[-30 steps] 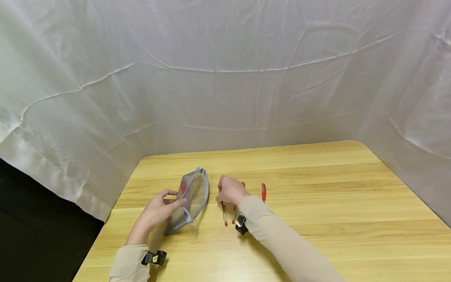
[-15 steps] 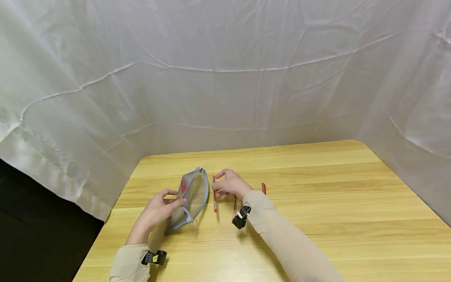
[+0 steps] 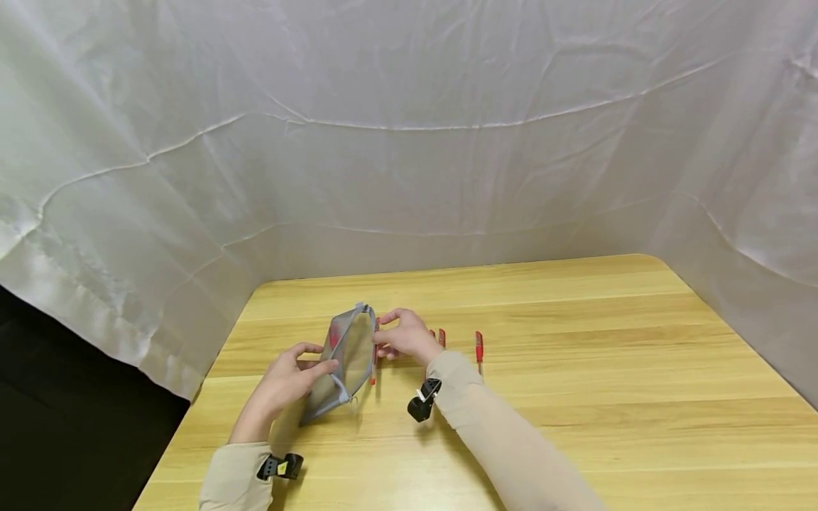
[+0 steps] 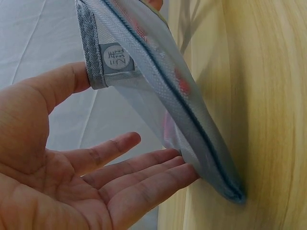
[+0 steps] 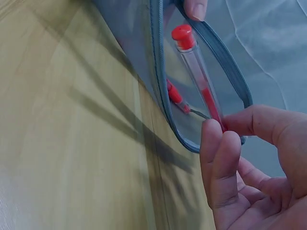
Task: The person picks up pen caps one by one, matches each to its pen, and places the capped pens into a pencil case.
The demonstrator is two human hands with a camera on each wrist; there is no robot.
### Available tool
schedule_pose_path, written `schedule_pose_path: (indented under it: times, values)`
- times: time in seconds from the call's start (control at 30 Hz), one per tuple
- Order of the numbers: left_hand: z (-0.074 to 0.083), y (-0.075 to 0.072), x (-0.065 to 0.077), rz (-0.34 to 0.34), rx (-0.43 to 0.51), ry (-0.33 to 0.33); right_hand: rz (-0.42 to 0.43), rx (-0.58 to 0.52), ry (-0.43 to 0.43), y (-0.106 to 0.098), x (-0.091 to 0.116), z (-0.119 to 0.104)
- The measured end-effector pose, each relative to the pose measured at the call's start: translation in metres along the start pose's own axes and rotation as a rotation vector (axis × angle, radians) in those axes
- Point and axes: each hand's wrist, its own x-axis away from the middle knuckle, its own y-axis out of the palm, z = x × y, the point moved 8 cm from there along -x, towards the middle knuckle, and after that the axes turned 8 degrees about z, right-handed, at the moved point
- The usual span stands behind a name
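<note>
A grey see-through zip pouch (image 3: 328, 387) stands tilted on the table with its mouth spread toward the right. My left hand (image 3: 290, 376) holds it at the rim, thumb at the edge beside a labelled tab (image 4: 116, 57), the other fingers stretched along its side. My right hand (image 3: 404, 338) pinches a red pen (image 5: 200, 76) between thumb and fingertips. In the right wrist view that pen's red end points into the open mouth. Inside the pouch lies another red pen (image 5: 176, 96), showing through the mesh as a red patch (image 3: 334, 335).
Two red pens (image 3: 442, 338) lie behind my right wrist, partly hidden by it. Farther right is one more red pen (image 3: 479, 348). The wooden table (image 3: 607, 397) is bordered by a pale curtain (image 3: 447, 191) at the back and sides.
My right hand has lifted a red pen off the table and carried it left to the pouch's mouth. The left hand and pouch have stayed in place.
</note>
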Motion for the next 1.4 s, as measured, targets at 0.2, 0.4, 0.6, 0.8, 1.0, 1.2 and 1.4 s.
schedule_pose_path:
  times: [0.2,0.4,0.6,0.8,1.0,1.2,1.4]
  values:
    - [-0.001,0.000,-0.001,0.000,0.009,-0.003,0.043,-0.011,-0.001,0.009,-0.003,0.002]
    - [-0.001,0.000,-0.001,-0.001,0.015,-0.005,0.062,0.037,-0.008,0.015,0.000,0.002]
    - [0.000,0.000,-0.002,0.002,0.010,0.002,0.070,0.001,-0.012,0.015,-0.001,-0.002]
    - [0.000,0.000,-0.002,-0.001,0.014,-0.001,0.088,-0.004,-0.018,0.016,-0.004,-0.003]
    - [-0.002,0.000,-0.003,-0.001,0.011,-0.005,0.099,0.005,-0.013,0.020,-0.006,-0.001]
    - [-0.001,0.000,-0.003,0.008,-0.020,0.004,0.116,0.030,-0.026,0.023,-0.006,-0.003]
    - [0.001,-0.001,-0.001,0.011,-0.052,0.021,0.121,0.058,-0.028,0.026,-0.005,-0.004]
